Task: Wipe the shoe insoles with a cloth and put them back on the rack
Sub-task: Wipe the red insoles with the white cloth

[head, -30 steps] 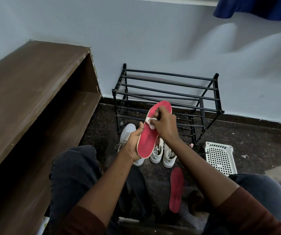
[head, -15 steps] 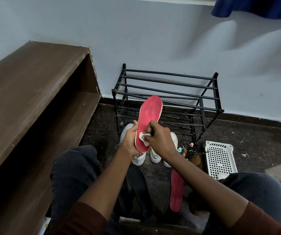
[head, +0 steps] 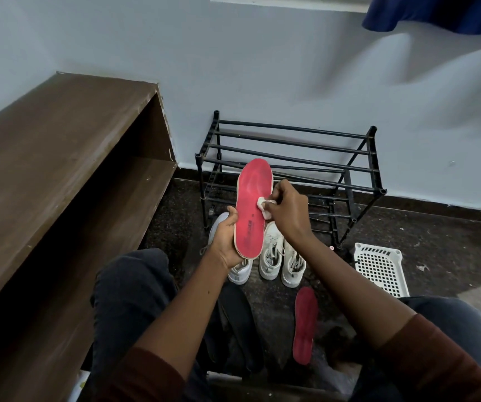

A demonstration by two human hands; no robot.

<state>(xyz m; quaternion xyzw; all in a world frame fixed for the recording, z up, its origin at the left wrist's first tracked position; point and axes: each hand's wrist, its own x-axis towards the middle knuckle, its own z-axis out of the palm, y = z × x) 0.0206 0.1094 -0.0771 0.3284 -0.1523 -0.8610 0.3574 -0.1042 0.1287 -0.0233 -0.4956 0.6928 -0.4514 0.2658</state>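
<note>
A red insole (head: 251, 207) stands upright in front of me, toe end up, its red face toward me. My left hand (head: 228, 242) grips its heel end from the left side. My right hand (head: 287, 210) pinches a small white cloth (head: 265, 206) and presses it against the insole's right edge near the middle. A second red insole (head: 304, 324) lies flat on the dark floor between my knees. The black metal shoe rack (head: 291, 158) stands against the wall behind the held insole, its bars bare.
White sneakers (head: 274, 253) sit on the floor in front of the rack. A white perforated basket (head: 381, 266) lies to the right. A brown wooden shelf unit (head: 59, 169) runs along the left. Dark insoles (head: 239, 320) lie between my legs. Blue fabric (head: 442, 13) hangs top right.
My right hand with the cloth has slid up the insole from the heel end to the middle. The insole now stands a little lower and more upright in my left hand.
</note>
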